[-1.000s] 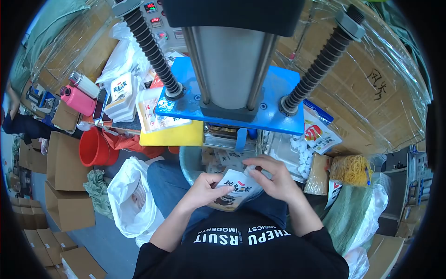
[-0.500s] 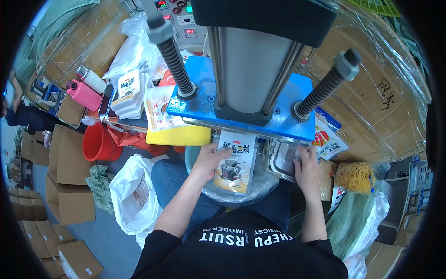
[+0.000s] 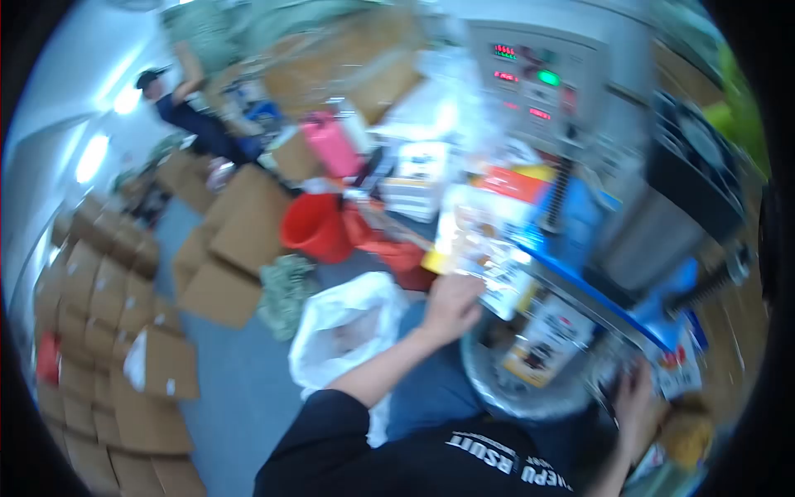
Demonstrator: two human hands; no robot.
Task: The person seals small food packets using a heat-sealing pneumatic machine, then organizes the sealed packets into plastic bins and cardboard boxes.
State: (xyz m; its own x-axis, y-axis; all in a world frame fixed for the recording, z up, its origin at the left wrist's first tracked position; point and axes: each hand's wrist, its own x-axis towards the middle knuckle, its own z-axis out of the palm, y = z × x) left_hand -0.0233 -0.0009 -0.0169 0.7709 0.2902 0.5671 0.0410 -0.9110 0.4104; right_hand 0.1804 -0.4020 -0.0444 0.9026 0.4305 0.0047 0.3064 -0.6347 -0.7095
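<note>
The view is smeared by motion. My left hand has its fingers closed at the edge of a printed plastic packaging sheet, left of the press. Another printed white-and-orange packet lies below the press plate, above a plastic-lined tub by my knees. On the other side, my right hand is beside a shiny metal tray at the press's front edge. Its fingers are too blurred to show whether they grip the tray.
A control box with lit displays stands behind the press. To the left are a stack of printed packs, a pink bottle, a red bucket, a white bag and cardboard boxes. A person is at the far left.
My head has turned left, shifting the press to the right in view. My left hand has left the packet under the press and moved to the printed sheet at the left.
</note>
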